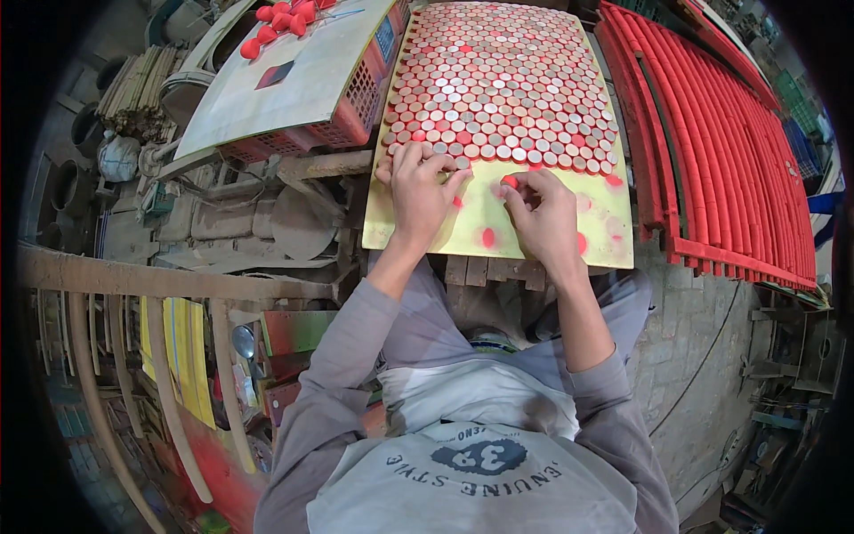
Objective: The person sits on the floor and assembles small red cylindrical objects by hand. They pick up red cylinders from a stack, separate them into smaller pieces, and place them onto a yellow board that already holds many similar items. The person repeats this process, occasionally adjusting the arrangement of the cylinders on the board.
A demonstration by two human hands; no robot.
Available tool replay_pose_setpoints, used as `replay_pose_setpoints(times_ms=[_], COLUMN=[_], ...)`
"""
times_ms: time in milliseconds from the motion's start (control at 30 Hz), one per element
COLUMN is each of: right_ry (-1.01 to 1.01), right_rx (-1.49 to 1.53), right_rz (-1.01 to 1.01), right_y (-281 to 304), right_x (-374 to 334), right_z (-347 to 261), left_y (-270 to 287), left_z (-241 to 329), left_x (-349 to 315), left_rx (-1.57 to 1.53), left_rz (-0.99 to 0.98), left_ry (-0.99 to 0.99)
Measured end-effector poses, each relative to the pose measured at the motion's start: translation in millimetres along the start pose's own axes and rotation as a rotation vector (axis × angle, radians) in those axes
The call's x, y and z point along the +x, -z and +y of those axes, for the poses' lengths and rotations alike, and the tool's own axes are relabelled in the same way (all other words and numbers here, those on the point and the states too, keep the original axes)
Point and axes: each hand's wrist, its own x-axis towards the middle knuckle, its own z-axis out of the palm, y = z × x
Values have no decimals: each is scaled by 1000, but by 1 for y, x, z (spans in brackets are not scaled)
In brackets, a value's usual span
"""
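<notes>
Rows of small round pieces (498, 89), pale-topped with red sides, cover the far part of a yellow board (391, 221) in front of me. My left hand (416, 189) rests at the near left edge of the rows. Its thumb and index finger are closed about a pale-topped round piece (462, 164). To its right, my right hand (544, 214) is over the bare yellow part of the board. A small red round piece (510, 181) is pinched in its fingertips. Red paint spots (487, 237) mark the board near both hands.
At the far left, a pale panel (267, 107) lies on red plastic crates (358, 102), with red rounded pieces (289, 20) on it. A rack of long red rods (721, 133) stands at the right. A wooden railing (178, 274) runs along the left.
</notes>
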Motion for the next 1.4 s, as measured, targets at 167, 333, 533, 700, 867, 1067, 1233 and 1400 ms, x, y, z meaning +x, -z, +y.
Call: replay_pose_setpoints(times_ms=[167,333,533,700,867,1067,1233,1400], right_ry=[-98,-251,-236,-175,-160,-218,-200,-181], right_rx=[57,194,1,-56,-6,3,27,7], right_rz=[23,7,60,63,83,145,135,137], right_y=[-6,-19,-18,-20,-39,-40,-44,-42], right_x=[7,24,24,20,22,25,27,28], right_z=[-16,-11,-16,-18,-23,-27,-21,-21], left_y=[2,3,48,74,71,78,83,84], left_z=[2,-7,12,59,92,86,65,61], left_x=[3,0,-14,-79,-143,-165,-160,-152], left_rx=[8,-90,-205,-401,-649,-691,-619,-585], left_rz=[-21,-15,15,-6,-217,-310,-342,-345], left_ry=[46,48,175,148,278,306,305,266])
